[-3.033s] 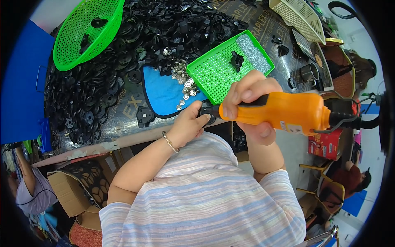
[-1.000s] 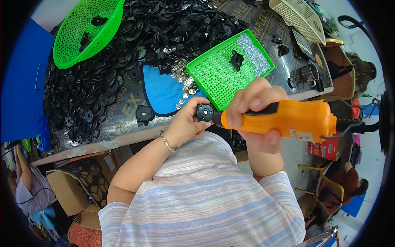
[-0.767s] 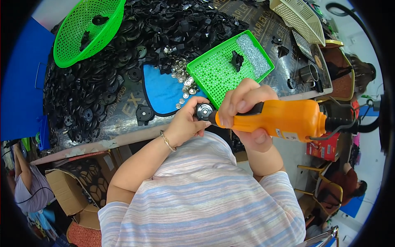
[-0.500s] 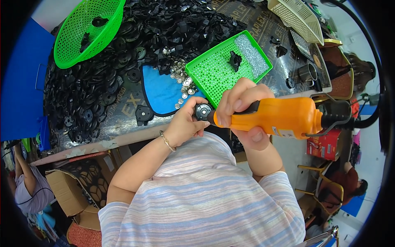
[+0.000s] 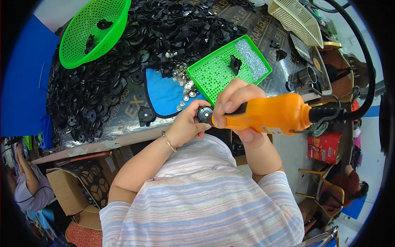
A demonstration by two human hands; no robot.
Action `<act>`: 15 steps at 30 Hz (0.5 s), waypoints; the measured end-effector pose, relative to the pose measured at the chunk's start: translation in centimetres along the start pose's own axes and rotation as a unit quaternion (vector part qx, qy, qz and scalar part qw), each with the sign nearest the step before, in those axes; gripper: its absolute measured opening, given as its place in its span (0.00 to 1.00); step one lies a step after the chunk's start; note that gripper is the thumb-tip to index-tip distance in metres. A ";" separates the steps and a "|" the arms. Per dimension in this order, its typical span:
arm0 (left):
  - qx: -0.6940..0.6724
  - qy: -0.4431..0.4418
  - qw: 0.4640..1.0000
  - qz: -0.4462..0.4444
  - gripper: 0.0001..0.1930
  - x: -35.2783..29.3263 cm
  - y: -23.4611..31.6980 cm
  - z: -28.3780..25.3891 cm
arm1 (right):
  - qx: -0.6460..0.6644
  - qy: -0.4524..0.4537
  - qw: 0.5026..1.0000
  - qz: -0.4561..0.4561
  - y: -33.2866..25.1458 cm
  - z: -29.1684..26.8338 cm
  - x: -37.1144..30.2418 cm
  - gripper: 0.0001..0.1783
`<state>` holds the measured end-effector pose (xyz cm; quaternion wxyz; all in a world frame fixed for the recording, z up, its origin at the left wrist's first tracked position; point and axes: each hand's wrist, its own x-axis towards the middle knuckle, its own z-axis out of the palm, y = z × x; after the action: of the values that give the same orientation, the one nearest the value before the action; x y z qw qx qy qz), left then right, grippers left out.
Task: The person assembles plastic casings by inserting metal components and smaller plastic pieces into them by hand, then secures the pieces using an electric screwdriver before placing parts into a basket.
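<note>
My left hand (image 5: 190,122) pinches a round black plastic part (image 5: 204,115) with a metal disc at its centre, just past the table's near edge. My right hand (image 5: 238,109) is wrapped around an orange electric screwdriver (image 5: 277,114), which lies nearly level with its cord end to the right. The tool's dark front end is close beside the part; my fingers hide its tip, so contact cannot be told. Ahead of my hands, a green perforated tray (image 5: 214,72) holds small silvery screws (image 5: 252,59) and one black knob-like piece (image 5: 235,64). Shiny metal caps (image 5: 187,88) are piled on a blue cloth (image 5: 162,96).
Heaps of black plastic parts (image 5: 164,37) cover the table's left and far side. A green basket (image 5: 70,51) stands at the far left, a cream basket (image 5: 294,20) at the far right. A metal cup (image 5: 306,75) is on the right. The black cord (image 5: 369,78) arches along the right.
The screwdriver's cord end has shifted slightly left and its body tilts a little differently. Both hands keep their grips. The table scene sits slightly lower and further right in view.
</note>
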<state>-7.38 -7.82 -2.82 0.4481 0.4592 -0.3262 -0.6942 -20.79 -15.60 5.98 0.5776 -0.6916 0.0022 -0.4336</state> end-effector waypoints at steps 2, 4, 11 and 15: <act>-0.003 0.005 1.000 0.000 0.24 0.0 0.0 0.0 | 0.071 -0.018 0.997 -0.002 -0.4 -0.5 0.0 0.25; 0.025 0.014 0.999 -0.014 0.23 0.0 0.1 0.2 | 0.108 -0.029 0.994 -0.005 -1.2 -1.0 0.3 0.25; 0.319 0.212 0.857 0.345 0.22 -1.3 9.2 -5.1 | 0.204 0.065 0.976 -0.034 -2.0 -2.4 0.0 0.22; 0.615 0.394 0.511 0.454 0.42 -3.8 20.5 -11.7 | 0.213 0.090 0.972 -0.042 -1.0 -2.2 -0.5 0.24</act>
<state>10.77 -12.68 11.96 0.3903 0.6351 -0.6256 0.2300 -22.94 -16.80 6.42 0.6905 -0.5100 -0.0677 -0.5084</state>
